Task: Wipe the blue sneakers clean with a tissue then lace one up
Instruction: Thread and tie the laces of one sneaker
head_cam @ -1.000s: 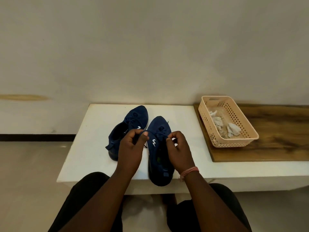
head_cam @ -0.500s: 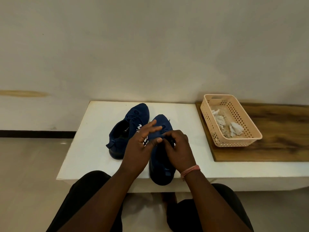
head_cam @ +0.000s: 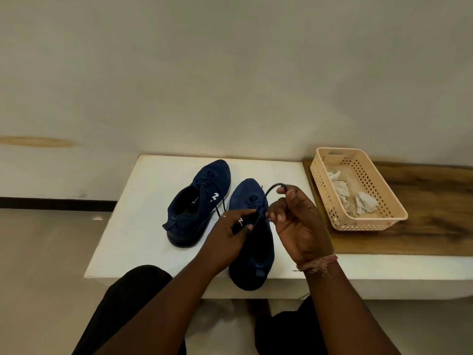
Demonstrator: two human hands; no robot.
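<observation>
Navy lace (head_cam: 266, 194) loops up from the near sneaker (head_cam: 252, 234), pinched in my right hand (head_cam: 298, 219). My left hand (head_cam: 227, 233) pinches it lower, fingers narrow, on the white table (head_cam: 143, 226)

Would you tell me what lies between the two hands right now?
In the head view, the lace and the nearer sneaker lie between the left hand and the right hand.

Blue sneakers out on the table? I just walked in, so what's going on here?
A person is lacing the nearer dark blue fabric sneaker on the white table. The right hand pinches a raised loop of dark blue lace; the left hand pinches the lace at the eyelets. The second blue sneaker lies beside it, untouched. Crumpled tissues lie in the beige perforated plastic basket.
</observation>
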